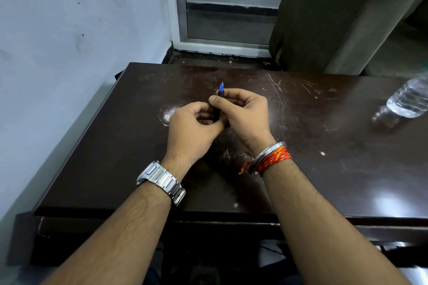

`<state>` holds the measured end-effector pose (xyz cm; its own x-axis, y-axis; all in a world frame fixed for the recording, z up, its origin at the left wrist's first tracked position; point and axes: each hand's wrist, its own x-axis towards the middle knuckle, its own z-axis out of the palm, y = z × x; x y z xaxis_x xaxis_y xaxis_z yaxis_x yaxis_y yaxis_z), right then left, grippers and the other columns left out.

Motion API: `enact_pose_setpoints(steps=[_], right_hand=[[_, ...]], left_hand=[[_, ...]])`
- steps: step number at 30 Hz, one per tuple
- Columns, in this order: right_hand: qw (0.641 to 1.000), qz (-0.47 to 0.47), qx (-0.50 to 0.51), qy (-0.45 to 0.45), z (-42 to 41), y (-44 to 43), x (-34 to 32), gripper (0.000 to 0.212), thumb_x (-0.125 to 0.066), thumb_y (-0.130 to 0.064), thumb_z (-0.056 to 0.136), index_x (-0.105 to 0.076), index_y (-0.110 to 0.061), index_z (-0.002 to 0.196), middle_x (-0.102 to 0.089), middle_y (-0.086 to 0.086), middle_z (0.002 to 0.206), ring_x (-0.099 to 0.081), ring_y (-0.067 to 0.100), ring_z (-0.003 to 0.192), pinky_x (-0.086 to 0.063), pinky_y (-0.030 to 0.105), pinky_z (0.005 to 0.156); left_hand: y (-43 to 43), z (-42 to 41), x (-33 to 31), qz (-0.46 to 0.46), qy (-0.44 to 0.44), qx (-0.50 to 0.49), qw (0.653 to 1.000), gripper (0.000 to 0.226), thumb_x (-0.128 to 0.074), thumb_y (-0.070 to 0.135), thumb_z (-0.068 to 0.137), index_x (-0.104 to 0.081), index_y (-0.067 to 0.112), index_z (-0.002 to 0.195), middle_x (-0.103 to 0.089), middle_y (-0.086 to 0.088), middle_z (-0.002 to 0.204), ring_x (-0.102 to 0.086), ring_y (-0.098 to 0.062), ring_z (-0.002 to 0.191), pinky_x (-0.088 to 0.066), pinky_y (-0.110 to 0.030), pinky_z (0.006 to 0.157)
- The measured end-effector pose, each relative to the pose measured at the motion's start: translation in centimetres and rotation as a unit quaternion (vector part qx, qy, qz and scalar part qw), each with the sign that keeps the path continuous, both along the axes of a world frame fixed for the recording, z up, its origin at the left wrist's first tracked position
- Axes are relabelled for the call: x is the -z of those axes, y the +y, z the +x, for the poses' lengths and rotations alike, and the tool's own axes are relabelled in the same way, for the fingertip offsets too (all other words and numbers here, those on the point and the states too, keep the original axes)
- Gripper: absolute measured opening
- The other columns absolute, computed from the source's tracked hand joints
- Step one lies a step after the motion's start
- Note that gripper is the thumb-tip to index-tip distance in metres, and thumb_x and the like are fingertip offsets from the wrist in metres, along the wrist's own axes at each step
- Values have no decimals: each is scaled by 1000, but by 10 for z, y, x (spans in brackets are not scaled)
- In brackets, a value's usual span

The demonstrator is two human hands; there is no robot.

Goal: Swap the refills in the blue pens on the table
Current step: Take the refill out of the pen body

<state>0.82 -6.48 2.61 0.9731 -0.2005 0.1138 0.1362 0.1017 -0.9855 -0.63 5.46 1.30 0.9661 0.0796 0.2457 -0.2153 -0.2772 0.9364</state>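
A blue pen point(220, 93) stands nearly upright above the middle of the dark table point(115, 150), its tip pointing away from me. My right hand point(245, 118) pinches its upper barrel between thumb and fingers. My left hand point(192, 127) is curled around the pen's lower end, which is hidden between the two hands. I see no other pen or loose refill; anything under my hands is hidden.
A clear plastic water bottle point(407, 99) lies at the table's right edge. A pale wall runs along the left side. Beyond the far table edge are a door frame point(180, 18) and a brown curtain point(324, 13).
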Motion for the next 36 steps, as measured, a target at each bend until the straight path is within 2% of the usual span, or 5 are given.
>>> enact_pose_setpoints(steps=[4,8,10,13,36], right_hand=[[1000,0,-9,-4,1,-2,0,10,-83,-8,75,-78,-11,84,-76,4,76,-72,17,72,-60,34,68],[1000,-2,-15,-17,2,-2,1,8,-83,-11,75,-80,-12,83,-78,6,79,-74,18,76,-59,31,69],[1000,-1,-23,-15,2,-2,1,9,-83,-10,76,-80,-11,84,-78,8,80,-74,21,77,-59,32,69],[1000,1,-18,-3,3,-1,2,9,-83,-9,75,-79,-9,84,-77,8,78,-73,21,75,-61,37,70],[1000,-19,-12,8,1,-2,2,10,-82,-9,77,-79,-7,87,-77,8,77,-71,17,72,-59,31,69]], left_hand=[[-1,3,2,-24,32,14,999,8,-75,23,77,-78,25,84,-77,9,75,-74,-7,74,-62,-37,74],[0,3,1,-37,15,-28,999,32,-80,40,64,-70,26,91,-73,8,82,-68,2,74,-55,-19,68],[0,5,0,-96,56,4,994,41,-72,40,63,-71,23,100,-76,5,89,-71,-4,84,-57,-25,75],[-1,4,3,-59,50,11,997,17,-73,29,66,-75,27,82,-77,8,77,-72,-6,75,-56,-27,69],[-1,4,4,-6,37,-5,999,17,-70,38,70,-77,24,75,-73,11,64,-68,-5,62,-51,-27,58]])
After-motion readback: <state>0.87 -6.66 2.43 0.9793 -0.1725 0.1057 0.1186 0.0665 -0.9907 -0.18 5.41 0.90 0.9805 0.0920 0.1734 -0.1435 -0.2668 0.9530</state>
